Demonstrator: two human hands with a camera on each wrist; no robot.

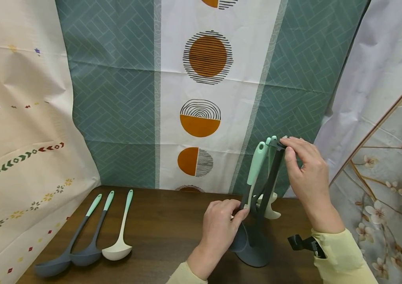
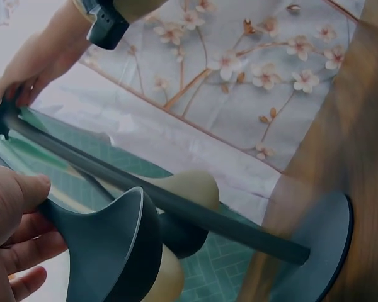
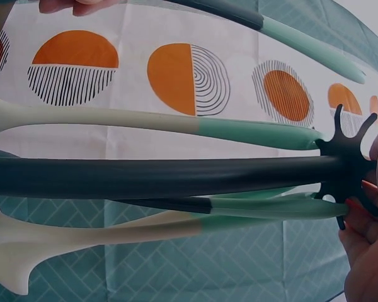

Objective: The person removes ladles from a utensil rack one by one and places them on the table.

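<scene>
My left hand [image 1: 222, 221] grips a dark grey ladle [image 2: 113, 245] by its neck just above the bowl. The mint handle [image 3: 315, 50] of this ladle points up, apart from the hooks in the right wrist view. With its fingers, my right hand [image 1: 307, 169] holds the hooked top [image 3: 346, 163] of a dark utensil stand [image 1: 272, 181]. A round base [image 1: 255, 252] carries the stand on the table. Several utensils hang from it, among them a cream one [image 3: 101, 116] and a dark one with mint handles. Their lower ends are partly hidden.
Three ladles lie side by side at the left of the brown wooden table [image 1: 172, 236]: a dark grey one [image 1: 53, 266], another dark grey one [image 1: 86, 256] and a cream one [image 1: 117, 250]. Patterned cloths [image 1: 115, 98] hang behind and at both sides.
</scene>
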